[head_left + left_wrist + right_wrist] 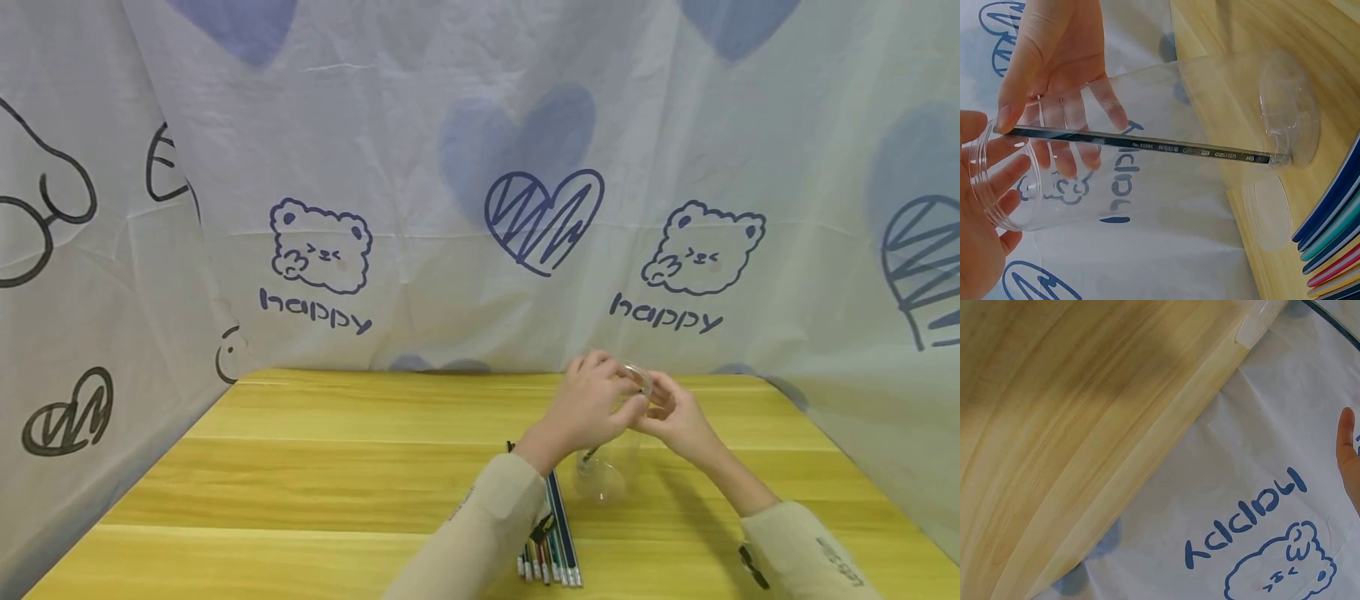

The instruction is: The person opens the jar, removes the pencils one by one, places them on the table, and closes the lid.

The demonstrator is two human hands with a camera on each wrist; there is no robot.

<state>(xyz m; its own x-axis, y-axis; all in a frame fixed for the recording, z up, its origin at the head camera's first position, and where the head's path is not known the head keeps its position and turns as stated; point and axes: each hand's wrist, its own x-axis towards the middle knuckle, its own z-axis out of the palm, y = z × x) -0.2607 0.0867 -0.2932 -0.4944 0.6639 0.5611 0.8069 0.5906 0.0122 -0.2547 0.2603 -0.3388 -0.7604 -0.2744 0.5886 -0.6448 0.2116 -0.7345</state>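
Note:
A clear plastic jar (1147, 81) is held tilted over the table, its open mouth toward my hands. Inside it lies a dark pencil (1179, 147), eraser end at the jar's bottom and other end at the rim. My right hand (678, 421) grips the jar near the mouth; in the left wrist view its thumb (1007, 119) lies at the rim beside the pencil end and its fingers spread behind the wall. My left hand (596, 400) holds the rim from the other side, fingers showing through the plastic. The right wrist view catches only one finger (1347, 444).
Several pencils (558, 517) lie side by side on the wooden table (337, 483), left of the jar and partly under my left forearm. A clear round lid (1267, 212) lies near them. A printed white cloth (420, 250) hangs behind the table.

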